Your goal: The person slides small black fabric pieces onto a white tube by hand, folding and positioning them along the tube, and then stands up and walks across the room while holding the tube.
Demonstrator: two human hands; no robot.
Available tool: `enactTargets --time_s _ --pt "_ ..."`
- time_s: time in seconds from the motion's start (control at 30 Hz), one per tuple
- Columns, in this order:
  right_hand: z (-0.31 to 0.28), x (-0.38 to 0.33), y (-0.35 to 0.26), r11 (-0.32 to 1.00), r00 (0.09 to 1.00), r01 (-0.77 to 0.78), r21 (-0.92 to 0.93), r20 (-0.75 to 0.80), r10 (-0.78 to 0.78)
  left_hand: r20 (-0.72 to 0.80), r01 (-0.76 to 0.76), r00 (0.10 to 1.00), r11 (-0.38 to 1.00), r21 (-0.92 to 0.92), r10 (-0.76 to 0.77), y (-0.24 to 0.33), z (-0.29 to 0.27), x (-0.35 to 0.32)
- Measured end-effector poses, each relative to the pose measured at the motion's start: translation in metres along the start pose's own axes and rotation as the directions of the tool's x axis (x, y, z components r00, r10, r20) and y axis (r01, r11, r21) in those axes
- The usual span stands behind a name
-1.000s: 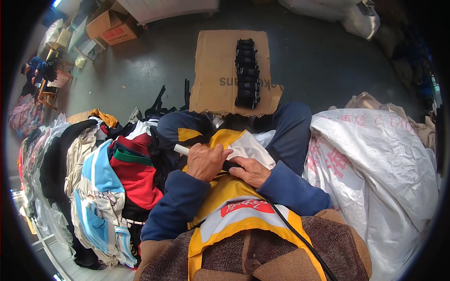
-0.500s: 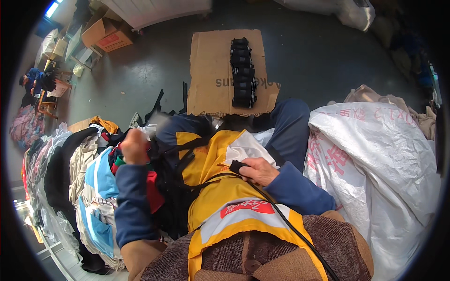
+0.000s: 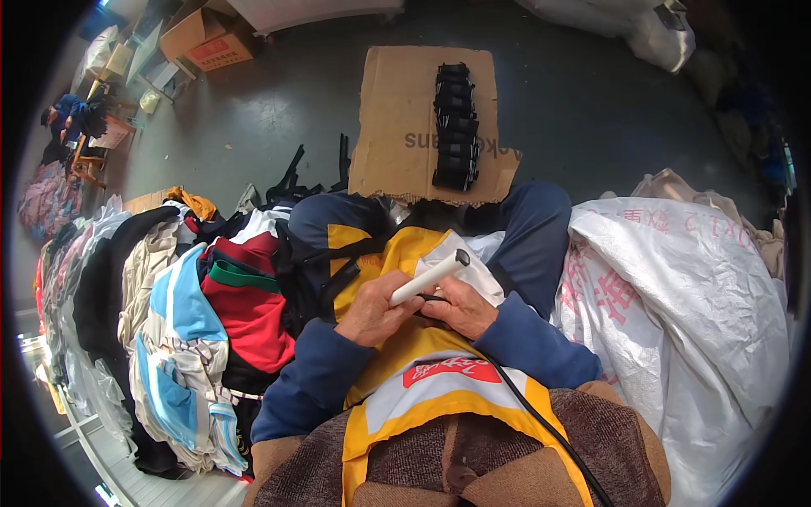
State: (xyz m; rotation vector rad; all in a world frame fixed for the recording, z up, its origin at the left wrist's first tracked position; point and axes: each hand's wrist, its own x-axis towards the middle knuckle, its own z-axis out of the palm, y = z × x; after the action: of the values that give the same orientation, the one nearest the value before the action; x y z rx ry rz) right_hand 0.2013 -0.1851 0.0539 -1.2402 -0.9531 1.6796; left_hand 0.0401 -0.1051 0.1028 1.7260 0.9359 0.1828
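My left hand [image 3: 372, 313] is closed round a slim white tube [image 3: 432, 279] with a dark tip, which points up to the right over my lap. Against it, my right hand [image 3: 465, 309] pinches a small piece of black strap [image 3: 433, 297], mostly covered by the fingers. A thin black cord [image 3: 534, 414] runs from near my right hand down across the yellow and white apron [image 3: 380, 404]. Black straps [image 3: 355, 247] lie over my left thigh. Beyond my knees, a row of folded black strap bundles [image 3: 456, 135] rests on a flat cardboard sheet [image 3: 393, 106].
Piled clothes [image 3: 253, 308], red, blue and beige, stand close on my left. A big white woven sack [image 3: 676, 313] fills the right side. Farther off are an open cardboard box [image 3: 211, 46] and the grey floor [image 3: 279, 101]. A person [image 3: 69, 114] in blue is at far left.
My left hand, raised and blurred over the clothes pile before, has come in to meet my right hand, bringing the white tube. The view has shifted slightly.
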Motion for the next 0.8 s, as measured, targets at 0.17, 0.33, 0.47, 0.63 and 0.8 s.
enactTargets --time_s 0.17,0.33,0.47,0.63,0.8 --pt "-0.004 -0.001 -0.007 0.998 0.996 0.056 -0.028 0.066 -0.054 0.064 -0.019 0.997 0.984 -0.179 0.031 -0.019 -0.001 0.002" --pt "-0.005 0.001 -0.008 0.996 0.996 -0.089 0.031 -0.016 0.089 -0.093 0.069 0.987 0.87 -0.489 -0.131 -0.026 0.01 0.004" --pt "-0.009 0.001 -0.004 0.989 0.991 -0.119 0.087 -0.044 0.123 0.011 0.24 0.966 0.881 -0.408 -0.258 -0.02 0.007 0.009" --pt "-0.023 0.013 0.011 0.96 0.972 -0.152 0.235 -0.143 0.189 -0.06 0.203 0.971 0.931 -0.303 -0.232 -0.037 0.01 0.034" --pt "-0.051 0.055 0.026 0.996 0.929 -0.008 0.086 -0.368 0.04 -0.192 0.165 0.949 0.911 -0.379 -0.252 -0.044 0.009 0.091"
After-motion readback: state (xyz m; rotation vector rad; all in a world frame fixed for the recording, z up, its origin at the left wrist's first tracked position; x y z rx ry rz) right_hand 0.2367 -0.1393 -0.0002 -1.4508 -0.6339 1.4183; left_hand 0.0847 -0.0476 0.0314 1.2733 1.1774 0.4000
